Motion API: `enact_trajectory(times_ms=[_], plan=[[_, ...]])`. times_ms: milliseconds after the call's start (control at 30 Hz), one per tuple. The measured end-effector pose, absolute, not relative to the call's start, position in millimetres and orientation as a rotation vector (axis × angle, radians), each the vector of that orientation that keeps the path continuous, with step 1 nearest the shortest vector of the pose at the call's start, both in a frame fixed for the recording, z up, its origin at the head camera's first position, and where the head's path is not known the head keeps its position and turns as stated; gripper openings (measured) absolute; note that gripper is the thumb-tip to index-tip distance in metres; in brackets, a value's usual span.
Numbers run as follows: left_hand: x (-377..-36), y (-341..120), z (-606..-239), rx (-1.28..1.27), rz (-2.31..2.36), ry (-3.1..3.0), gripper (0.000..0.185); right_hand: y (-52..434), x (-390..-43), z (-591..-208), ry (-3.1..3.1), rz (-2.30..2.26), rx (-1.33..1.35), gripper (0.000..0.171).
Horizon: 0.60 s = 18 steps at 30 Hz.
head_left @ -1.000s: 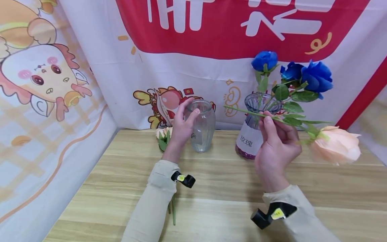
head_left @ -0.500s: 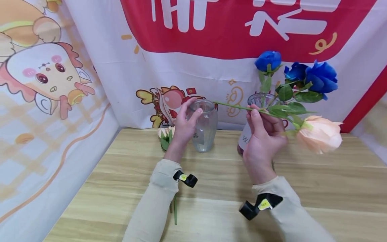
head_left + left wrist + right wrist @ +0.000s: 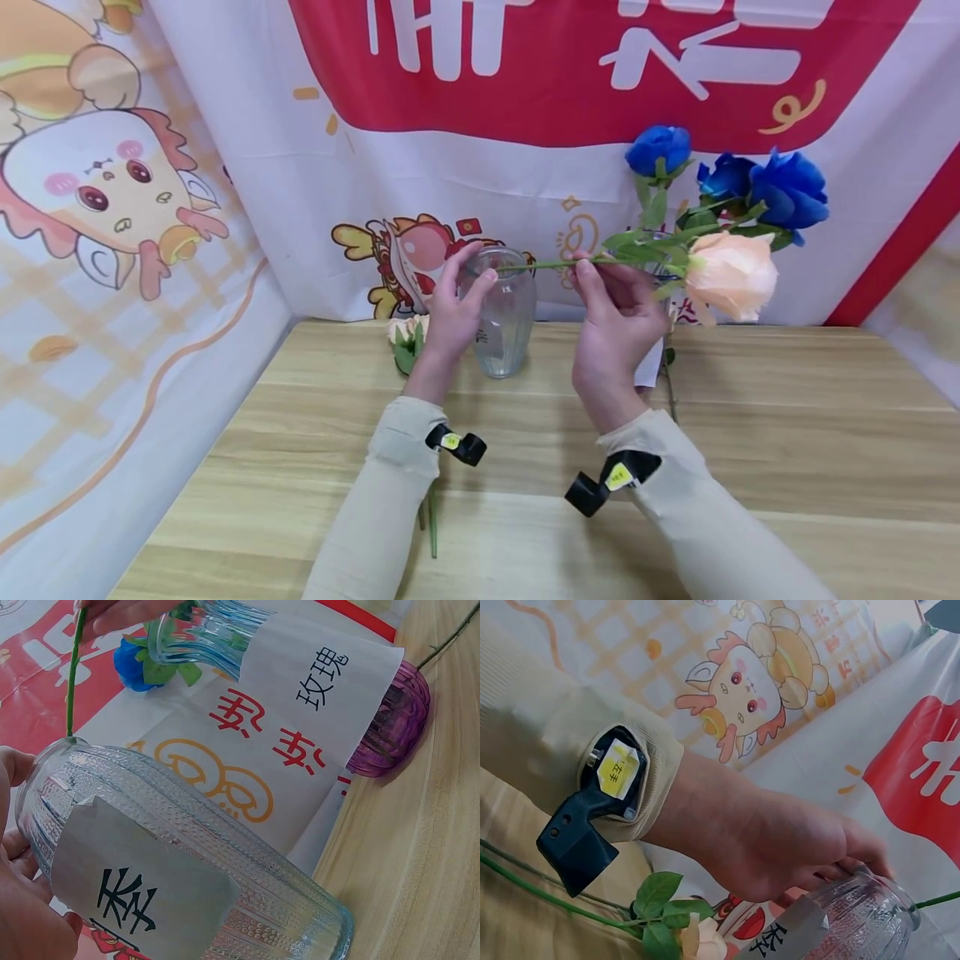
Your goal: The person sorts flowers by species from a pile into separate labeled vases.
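While blue roses [image 3: 787,187] fill the purple vase [image 3: 390,724] | clear vase [image 3: 498,312] empty, left hand [image 3: 450,321] gripping it | right hand [image 3: 611,325] pinching peach rose [image 3: 731,262] stem, tip at its rim

The white paper label [image 3: 322,671] on the purple vase [image 3: 390,724] reads 玫瑰; the paper label [image 3: 131,889] on the clear glass vase [image 3: 247,870] shows 季 as its one visible character; large white characters on the red banner [image 3: 600,58] are cut off, unreadable.
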State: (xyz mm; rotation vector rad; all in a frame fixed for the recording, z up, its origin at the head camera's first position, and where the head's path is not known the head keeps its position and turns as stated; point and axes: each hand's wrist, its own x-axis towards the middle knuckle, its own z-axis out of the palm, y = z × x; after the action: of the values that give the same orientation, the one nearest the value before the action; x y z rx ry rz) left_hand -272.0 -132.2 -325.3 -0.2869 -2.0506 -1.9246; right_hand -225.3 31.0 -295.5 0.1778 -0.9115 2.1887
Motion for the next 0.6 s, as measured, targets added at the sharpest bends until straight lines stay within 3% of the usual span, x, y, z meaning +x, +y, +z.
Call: enact_trajectory(times_ms=[233,600], plan=[[-271,-133,-325,-0.297,-1.921,-2.045,0.053,24,-232,-295,-1.062,2.171,0.129,0.014],[-272,-132,-326,-0.306,-1.932,-2.034,0.052,14,-249,-295,-1.276,2.170,0.075,0.024]])
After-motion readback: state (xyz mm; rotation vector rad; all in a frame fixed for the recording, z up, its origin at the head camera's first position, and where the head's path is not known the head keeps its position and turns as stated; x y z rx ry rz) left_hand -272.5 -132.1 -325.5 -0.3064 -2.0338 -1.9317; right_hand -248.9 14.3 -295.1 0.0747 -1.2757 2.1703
